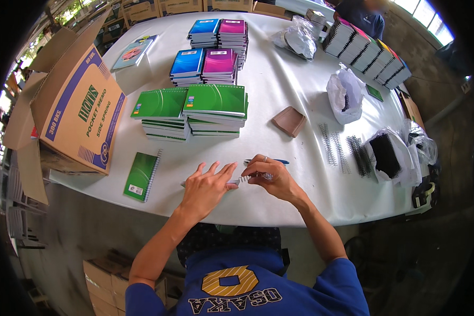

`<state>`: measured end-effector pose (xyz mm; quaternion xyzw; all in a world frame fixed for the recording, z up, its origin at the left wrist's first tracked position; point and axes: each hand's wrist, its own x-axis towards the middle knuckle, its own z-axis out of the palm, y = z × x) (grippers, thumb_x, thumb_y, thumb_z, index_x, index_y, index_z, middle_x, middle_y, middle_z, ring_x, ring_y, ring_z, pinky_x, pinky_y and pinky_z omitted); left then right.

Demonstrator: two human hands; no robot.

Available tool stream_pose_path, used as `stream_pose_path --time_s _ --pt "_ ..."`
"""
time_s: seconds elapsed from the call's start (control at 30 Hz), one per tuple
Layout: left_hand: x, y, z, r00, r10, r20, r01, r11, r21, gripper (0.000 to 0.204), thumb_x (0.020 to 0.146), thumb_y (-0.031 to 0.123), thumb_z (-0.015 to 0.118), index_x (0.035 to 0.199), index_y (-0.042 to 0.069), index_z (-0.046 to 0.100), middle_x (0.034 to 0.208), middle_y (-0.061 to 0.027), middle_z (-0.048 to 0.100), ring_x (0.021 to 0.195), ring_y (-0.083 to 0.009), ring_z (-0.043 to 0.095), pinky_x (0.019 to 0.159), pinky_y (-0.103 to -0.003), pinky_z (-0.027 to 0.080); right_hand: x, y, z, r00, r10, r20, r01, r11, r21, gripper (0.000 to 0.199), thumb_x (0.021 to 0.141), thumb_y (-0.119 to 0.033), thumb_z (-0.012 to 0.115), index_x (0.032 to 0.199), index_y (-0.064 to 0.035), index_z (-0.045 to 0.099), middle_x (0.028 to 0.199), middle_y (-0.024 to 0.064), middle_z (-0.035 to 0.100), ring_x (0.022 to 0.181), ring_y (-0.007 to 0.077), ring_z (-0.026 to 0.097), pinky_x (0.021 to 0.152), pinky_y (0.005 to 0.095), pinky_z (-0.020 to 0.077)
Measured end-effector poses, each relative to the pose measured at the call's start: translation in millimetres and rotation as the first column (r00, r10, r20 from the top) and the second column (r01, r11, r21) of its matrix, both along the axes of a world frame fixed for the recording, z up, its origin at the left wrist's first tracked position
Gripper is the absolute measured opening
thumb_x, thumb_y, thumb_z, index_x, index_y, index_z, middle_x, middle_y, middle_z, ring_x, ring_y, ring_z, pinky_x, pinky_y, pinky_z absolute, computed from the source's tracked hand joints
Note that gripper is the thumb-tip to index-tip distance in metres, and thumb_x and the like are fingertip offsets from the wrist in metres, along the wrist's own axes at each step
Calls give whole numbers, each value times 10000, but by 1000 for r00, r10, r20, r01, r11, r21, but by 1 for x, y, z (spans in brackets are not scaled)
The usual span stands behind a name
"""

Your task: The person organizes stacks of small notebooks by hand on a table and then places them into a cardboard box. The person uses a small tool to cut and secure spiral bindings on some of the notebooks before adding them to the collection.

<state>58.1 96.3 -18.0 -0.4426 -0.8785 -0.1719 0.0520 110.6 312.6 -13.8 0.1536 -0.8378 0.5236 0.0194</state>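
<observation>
My left hand (208,187), fingers stretched forward and thumb toward the right, grips a thin notebook mostly hidden beneath it; only slivers of its pale edge show. Between the hands, a metal spiral coil (244,179) runs along that edge. My right hand (268,180) pinches the coil's right end with bent fingers. Just beyond the right hand lies a blue pen (282,161). A green spiral notebook (141,176) rests on the table to the left of my left hand. Past the hands stand stacks of green notebooks (215,100).
Blue notebooks (187,62) and magenta notebooks (220,61) are stacked farther back. A cardboard box (84,113) stands open at left. Right of my hands are a brown pouch-like piece (289,121), loose coils (334,145), a bag of black coils (385,154) and a notebook row (366,52). Another person (371,23) stands far right.
</observation>
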Motion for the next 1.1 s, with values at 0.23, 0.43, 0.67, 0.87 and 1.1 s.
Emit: stream_pose_path --time_s 0.23,0.43,0.67,0.87,1.1 --pt "-2 -1 -2 1000 -8 3 8 1000 -6 532 887 353 632 1377 181 516 1099 -129 690 1117 -309 631 962 -489 487 0 -1 0 999 -17 -42 19 998 52 230 818 81 651 1022 -20 685 953 96 620 838 245 615 726 347 500" --pt "-4 1 1 999 -3 43 5 1000 -26 532 887 356 631 1379 190 516 1124 -124 684 1117 -308 631 954 -474 496 0 6 5 994 62 92 -73 990 119 218 835 6 669 1051 -23 676 954 112 622 858 246 618 718 366 499" --pt "-4 5 -3 999 -24 -28 25 998 60 519 876 334 650 1368 226 526 1176 -55 673 1056 -287 659 851 -432 548 10 -2 10 979 24 -201 71 889 452 207 849 -45 662 1025 -22 554 977 106 592 848 306 610 738 414 497" --pt "-5 8 7 990 -26 135 28 1000 -8 483 886 335 643 1351 257 539 1186 -10 669 910 -241 693 651 -379 585 13 -6 15 959 -3 -284 143 868 476 193 861 -68 647 1021 -29 548 1010 123 607 891 327 619 743 429 501" --pt "-10 3 9 980 32 196 36 942 -335 418 924 429 563 1310 268 573 1120 -1 682 779 -244 705 617 -405 574 5 -13 27 964 -72 257 -48 901 431 126 894 -72 626 987 -17 562 1024 128 612 938 305 619 750 407 505"
